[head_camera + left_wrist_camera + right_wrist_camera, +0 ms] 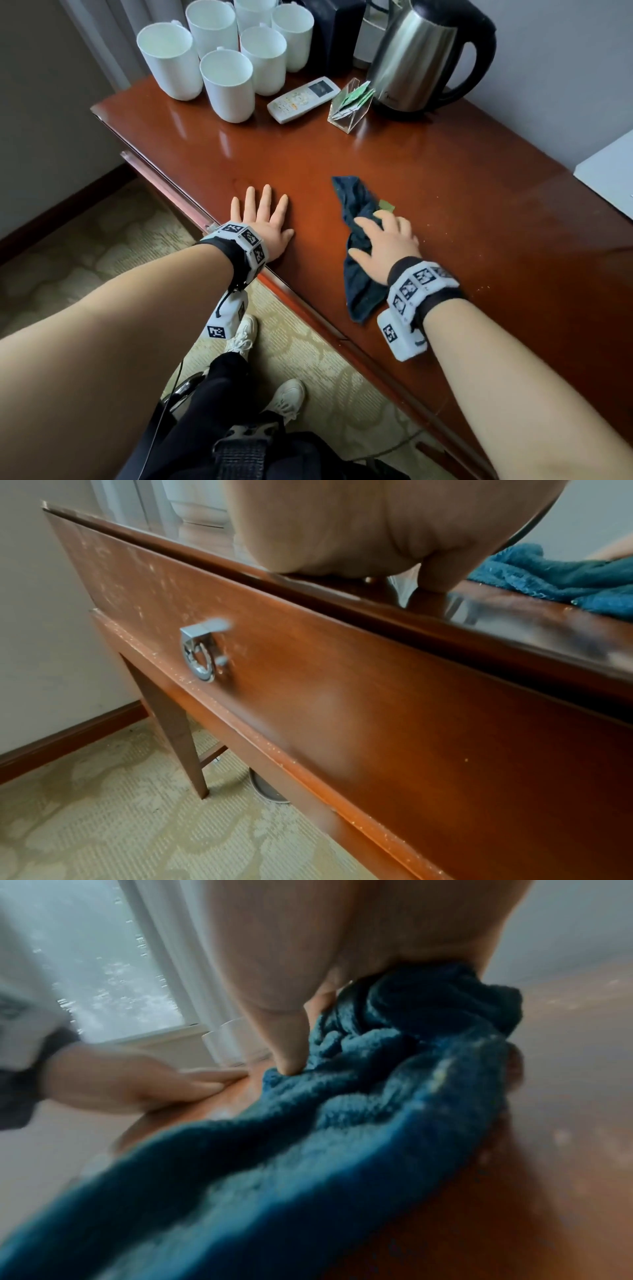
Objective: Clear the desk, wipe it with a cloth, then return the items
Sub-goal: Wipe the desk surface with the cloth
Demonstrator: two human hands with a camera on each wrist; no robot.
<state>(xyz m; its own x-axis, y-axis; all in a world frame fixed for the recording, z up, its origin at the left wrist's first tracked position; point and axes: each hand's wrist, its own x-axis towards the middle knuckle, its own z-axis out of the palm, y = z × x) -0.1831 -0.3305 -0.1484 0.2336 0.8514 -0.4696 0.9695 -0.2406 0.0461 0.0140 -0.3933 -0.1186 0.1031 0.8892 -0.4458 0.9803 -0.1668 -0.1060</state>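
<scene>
Two hands on desk (445, 178), right hand (387, 240) grip seemingly bunching crumpled dark-teal terry cloth (359, 246), left hand (263, 219) flat, fingers spread

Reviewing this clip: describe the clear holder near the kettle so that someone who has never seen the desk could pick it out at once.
Start at the steel kettle at the far end of the wooden desk. Just in front of it, to its left, stands the clear acrylic holder, with the white remote lying on its other side. It is the only see-through item there, and green and white packets stick out of it.
</scene>
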